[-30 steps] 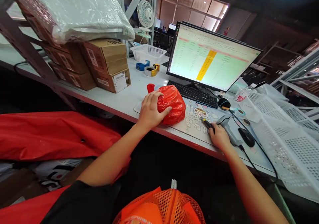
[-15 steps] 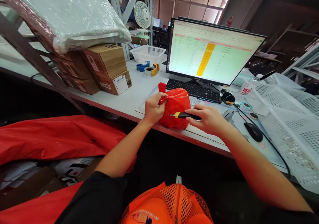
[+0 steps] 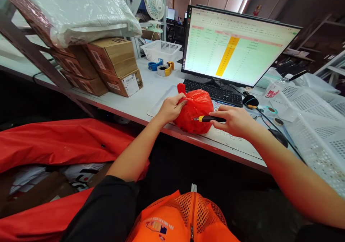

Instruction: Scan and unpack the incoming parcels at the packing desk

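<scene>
A small red plastic bag parcel [image 3: 195, 110] sits on the desk mat near the front edge of the white desk [image 3: 134, 98]. My left hand [image 3: 170, 108] grips its left side, fingers pinched near the knotted top. In my right hand [image 3: 235, 121] is a black and yellow utility knife [image 3: 208, 119], its tip against the bag's right side.
A monitor [image 3: 234, 50] and keyboard [image 3: 215, 94] stand behind the bag. Stacked cardboard boxes [image 3: 107, 66] are at the left under a plastic-wrapped bundle. Tape dispensers [image 3: 161, 66], a white basket [image 3: 160, 50], a mouse [image 3: 277, 136] and white perforated trays [image 3: 315, 127] lie around. A large red sack [image 3: 54, 145] is below left.
My right hand left the desk by the scanner, picked up the knife and brought it to the bag. My left hand shifted from resting on top of the bag to pinching its side.
</scene>
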`<state>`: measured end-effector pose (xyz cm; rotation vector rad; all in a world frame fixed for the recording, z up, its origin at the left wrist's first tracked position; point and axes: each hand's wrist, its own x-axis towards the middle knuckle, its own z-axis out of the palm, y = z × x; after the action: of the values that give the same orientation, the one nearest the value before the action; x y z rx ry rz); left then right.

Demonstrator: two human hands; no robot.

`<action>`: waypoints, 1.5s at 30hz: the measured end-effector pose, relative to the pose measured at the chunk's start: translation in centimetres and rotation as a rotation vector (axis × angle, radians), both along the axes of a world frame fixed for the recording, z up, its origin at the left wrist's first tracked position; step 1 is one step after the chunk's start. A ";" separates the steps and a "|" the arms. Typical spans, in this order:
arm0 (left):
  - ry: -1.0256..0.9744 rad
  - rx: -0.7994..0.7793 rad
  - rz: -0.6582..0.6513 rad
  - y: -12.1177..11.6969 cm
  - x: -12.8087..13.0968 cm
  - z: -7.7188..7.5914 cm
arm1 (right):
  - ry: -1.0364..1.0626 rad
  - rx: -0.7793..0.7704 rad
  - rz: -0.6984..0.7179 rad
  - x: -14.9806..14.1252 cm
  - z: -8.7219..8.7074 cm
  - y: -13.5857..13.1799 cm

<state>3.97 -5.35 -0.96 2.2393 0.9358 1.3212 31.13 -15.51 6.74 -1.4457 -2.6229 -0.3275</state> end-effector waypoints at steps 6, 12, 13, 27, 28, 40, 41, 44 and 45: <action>0.088 0.002 0.033 0.8 -0.2 1.1 | -0.051 -0.044 -0.039 0.3 1.1 0.8; 0.032 -0.054 0.019 0.2 -2.7 -0.6 | -0.112 0.032 -0.463 8.6 3.5 2.9; 0.011 -0.089 0.001 0.1 -3.2 -1.2 | -0.092 0.059 -0.505 9.8 3.5 3.0; -0.029 -0.201 0.160 -2.1 -3.1 0.3 | -0.015 -0.187 -0.767 6.6 -11.3 -1.8; 0.014 -0.190 0.168 -2.2 -3.1 0.7 | 0.028 -0.161 -0.754 6.6 -11.2 -1.9; 0.351 -0.154 0.470 -0.5 1.1 4.4 | 0.743 0.116 -0.073 -6.1 -6.5 7.2; 0.391 -0.154 0.488 -0.3 1.6 4.3 | 0.737 0.120 -0.082 -6.6 -6.6 7.7; 0.451 -0.088 0.500 -0.1 2.4 3.9 | 0.665 0.143 -0.090 -6.9 -7.0 7.9; 0.449 -0.060 0.499 -0.1 2.5 3.6 | 0.629 0.153 -0.080 -6.7 -7.0 7.7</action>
<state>6.44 -5.49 2.69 2.3921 1.7582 0.9472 24.38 -7.85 -0.29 -1.3302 -1.9996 -0.0583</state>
